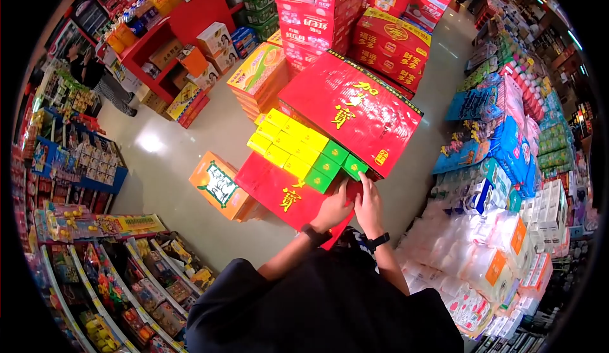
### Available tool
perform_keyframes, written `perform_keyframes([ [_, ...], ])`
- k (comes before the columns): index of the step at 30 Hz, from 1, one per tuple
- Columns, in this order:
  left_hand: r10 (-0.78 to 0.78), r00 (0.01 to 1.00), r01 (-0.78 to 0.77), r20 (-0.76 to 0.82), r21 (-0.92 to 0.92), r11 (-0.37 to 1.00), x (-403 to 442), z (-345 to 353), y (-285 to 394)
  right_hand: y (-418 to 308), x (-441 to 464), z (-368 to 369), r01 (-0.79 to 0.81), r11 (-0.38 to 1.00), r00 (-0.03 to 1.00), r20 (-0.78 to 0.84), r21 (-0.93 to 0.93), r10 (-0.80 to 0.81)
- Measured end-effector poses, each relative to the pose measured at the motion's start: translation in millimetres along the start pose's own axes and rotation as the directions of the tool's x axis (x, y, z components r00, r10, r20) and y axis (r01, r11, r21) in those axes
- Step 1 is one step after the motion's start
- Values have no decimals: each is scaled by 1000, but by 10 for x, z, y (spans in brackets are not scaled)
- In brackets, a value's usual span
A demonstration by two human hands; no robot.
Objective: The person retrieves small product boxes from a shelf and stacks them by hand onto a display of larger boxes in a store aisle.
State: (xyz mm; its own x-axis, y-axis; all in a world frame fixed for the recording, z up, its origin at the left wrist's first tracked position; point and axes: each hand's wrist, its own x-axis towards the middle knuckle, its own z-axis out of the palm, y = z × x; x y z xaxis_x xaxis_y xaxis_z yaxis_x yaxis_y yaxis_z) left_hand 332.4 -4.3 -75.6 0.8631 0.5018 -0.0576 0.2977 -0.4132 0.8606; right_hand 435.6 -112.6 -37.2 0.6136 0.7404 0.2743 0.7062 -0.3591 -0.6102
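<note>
Several yellow boxes point(288, 140) and several green boxes point(322, 168) stand packed in rows on a red carton point(269, 185) with yellow characters. Behind them is a larger red carton point(355, 109). My right hand point(368, 204) touches the rightmost green box point(354, 166) with a fingertip, its fingers partly spread. Beside it, my left hand point(335, 207) is at the right end of the lower red carton, near the front green boxes. Its fingertips point down and are partly hidden, so whether they hold anything cannot be made out.
An orange carton point(222, 187) stands left of the red one. Stacked red cartons point(320, 13) rise behind. Shelves point(120, 289) curve along the lower left, and wrapped packs point(469, 245) line the right. A person point(101, 77) stands at the upper left.
</note>
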Motion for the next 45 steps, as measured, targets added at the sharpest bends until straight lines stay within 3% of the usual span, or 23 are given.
perform_keyframes([
  [8, 11, 990, -8, -140, 25, 1000, -166, 71, 242, 178, -3, -178, 64, 983, 995, 64, 172, -76],
  [10, -87, 990, 87, -115, 0, 996, -256, 82, 337, 240, 5, -231, 124, 982, 988, 78, 144, -136],
  [13, -172, 970, 176, -169, 8, 984, -364, 319, 309, 330, 38, -324, 203, 941, 952, 171, 270, -254],
  [14, -195, 963, 203, -186, 26, 979, -460, 407, 234, 360, 43, -363, 253, 932, 928, 206, 260, -309],
  [16, -264, 922, 242, -282, -110, 964, -579, 528, 425, 473, 1, -401, 247, 917, 876, 333, 314, -350],
  [18, -310, 880, 287, -360, -117, 951, -722, 703, 539, 548, -54, -426, 235, 914, 811, 452, 331, -372],
  [19, -284, 863, 302, -417, -24, 953, -815, 861, 454, 666, -130, -308, 279, 885, 788, 439, 372, -433],
  [20, -213, 870, 254, -444, 34, 967, -940, 952, 403, 714, -176, -259, 318, 860, 738, 465, 400, -489],
  [24, -398, 794, 391, -459, -114, 913, -1387, 1184, 474, 533, -297, -320, 372, 786, 508, 600, 494, -618],
  [26, -365, 779, 355, -509, -121, 927, -1600, 1285, 464, 477, -390, -256, 437, 741, 393, 632, 510, -668],
  [30, -572, 623, 580, -533, -175, 795, -2032, 1409, 557, 244, -579, -78, 509, 609, 167, 625, 608, -763],
  [32, -607, 556, 703, -568, -67, 708, -2380, 1527, 626, 29, -741, 1, 534, 558, 30, 645, 635, -763],
  [36, -625, 443, 697, -642, -192, 691, -3267, 1875, 510, -429, -1329, 319, 578, 432, -215, 639, 693, -738],
  [40, -531, 64, 639, -845, -374, 672, -4350, 2410, 501, -1106, -2205, 531, 550, 228, -470, 524, 803, -710],
  [42, -664, -101, 614, -741, -571, 545, -4911, 2598, 753, -1451, -2707, 512, 511, 156, -578, 472, 845, -666],
  [45, -687, -303, 609, -661, -688, 394, -5701, 2814, 934, -1835, -3379, 557, 458, 91, -665, 409, 884, -624],
])
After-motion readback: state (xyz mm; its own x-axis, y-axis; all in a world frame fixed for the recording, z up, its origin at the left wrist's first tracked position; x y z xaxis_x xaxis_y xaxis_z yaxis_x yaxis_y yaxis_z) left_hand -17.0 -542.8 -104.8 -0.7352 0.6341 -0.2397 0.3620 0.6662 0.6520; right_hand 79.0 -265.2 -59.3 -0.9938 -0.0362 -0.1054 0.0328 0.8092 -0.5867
